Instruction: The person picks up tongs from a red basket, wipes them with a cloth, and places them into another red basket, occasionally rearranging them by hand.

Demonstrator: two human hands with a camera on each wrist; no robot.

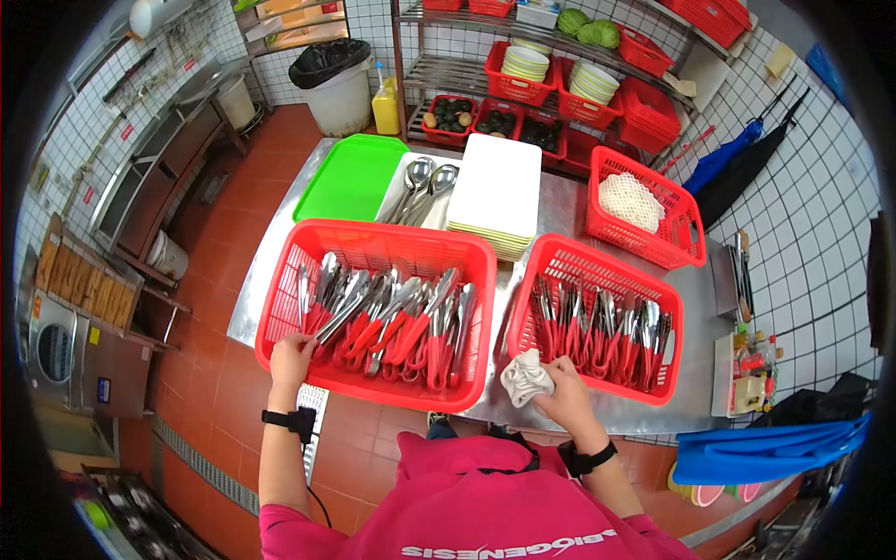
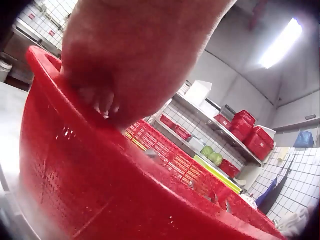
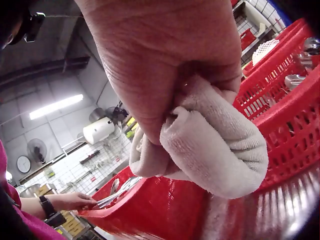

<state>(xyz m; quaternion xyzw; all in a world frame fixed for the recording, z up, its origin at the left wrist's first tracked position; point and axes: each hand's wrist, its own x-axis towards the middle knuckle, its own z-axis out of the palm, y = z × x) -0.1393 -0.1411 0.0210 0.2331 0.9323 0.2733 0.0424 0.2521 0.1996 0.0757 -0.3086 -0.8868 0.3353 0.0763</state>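
My left hand point(image 1: 291, 362) is at the front left of the large red basket point(image 1: 411, 397), its fingers pinching the near end of silver tongs point(image 1: 342, 315) that slant over the other tongs. From the right wrist view, the left hand point(image 3: 79, 201) shows at the same basket's rim; the left wrist view hides its grip behind the hand point(image 2: 135, 55). Many red-handled tongs fill that basket. My right hand point(image 1: 567, 399) grips a bunched white cloth point(image 1: 525, 378) at the near left corner of the smaller red basket point(image 1: 644, 392), which holds more red-handled tongs point(image 1: 602, 336).
Behind the baskets are a green tray point(image 1: 350, 177), large spoons point(image 1: 420, 187) in a white tray and a stack of white-topped trays point(image 1: 499, 182). Another red basket point(image 1: 691, 247) with a netted white bundle stands back right. Condiment bottles point(image 1: 756, 359) sit at the right edge.
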